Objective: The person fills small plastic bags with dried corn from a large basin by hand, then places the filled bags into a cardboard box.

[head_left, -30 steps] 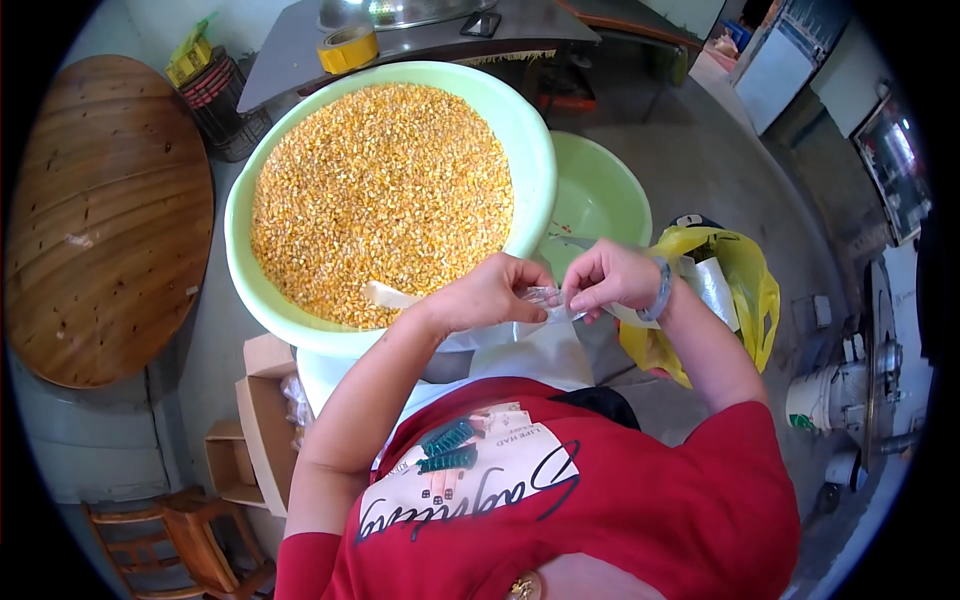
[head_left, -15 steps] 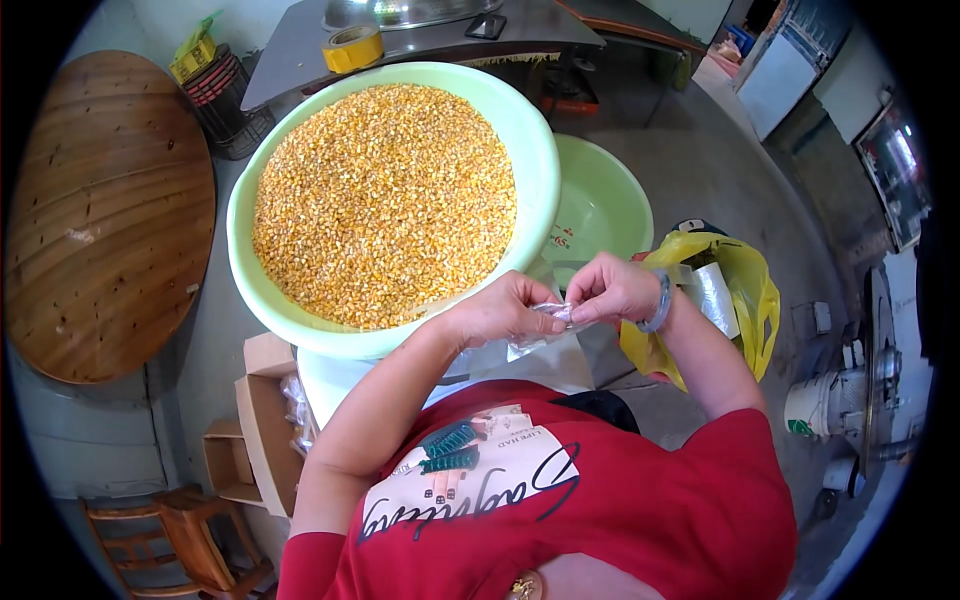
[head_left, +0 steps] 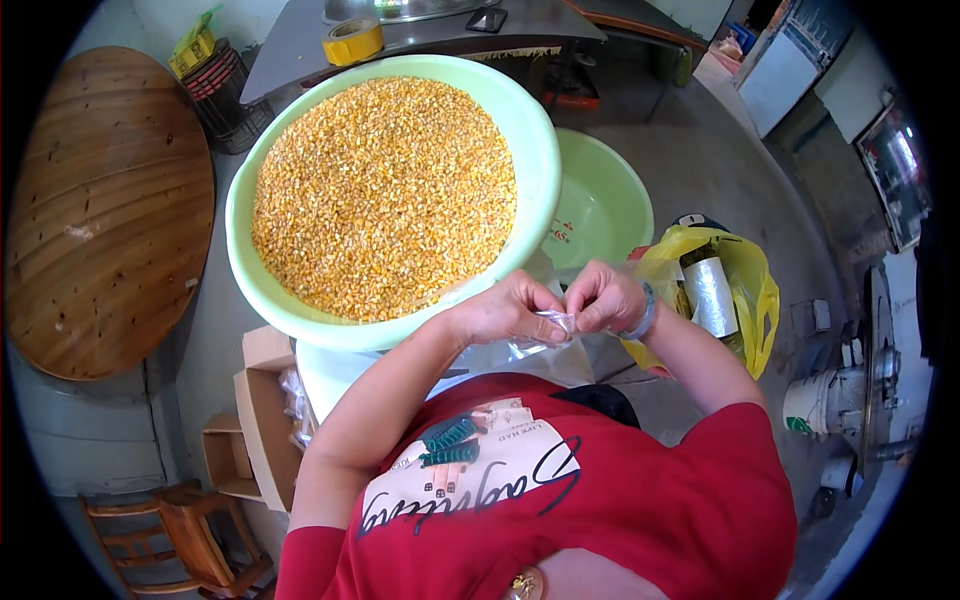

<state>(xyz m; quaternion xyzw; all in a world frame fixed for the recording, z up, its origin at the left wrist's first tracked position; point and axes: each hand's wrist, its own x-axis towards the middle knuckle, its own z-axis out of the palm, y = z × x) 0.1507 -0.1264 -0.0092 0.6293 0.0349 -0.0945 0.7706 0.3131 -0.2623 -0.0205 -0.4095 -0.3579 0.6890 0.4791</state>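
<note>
Both hands meet just in front of my body, at the near right rim of a pale green basin (head_left: 545,165) heaped with yellow corn kernels (head_left: 385,200). Between the fingertips a clear plastic bag (head_left: 557,322) is bunched up. My left hand (head_left: 508,308) pinches it from one side, thumb on top. From the other side my right hand (head_left: 605,298), a bangle on its wrist, also pinches it. The fingers cover much of the crumpled plastic, so its full shape and any contents cannot be made out.
A second green basin (head_left: 605,195) sits lower behind my hands. At right is a yellow plastic bag (head_left: 765,305) holding a silvery roll (head_left: 710,297). Yellow tape (head_left: 352,43) and a phone (head_left: 486,20) lie on the far table. Left are cardboard boxes (head_left: 262,420) and a round wooden tabletop (head_left: 110,215).
Both hands keep pinching the clear plastic bag. My right hand has tilted a little and its wrist has shifted slightly left. The view has moved slightly.
</note>
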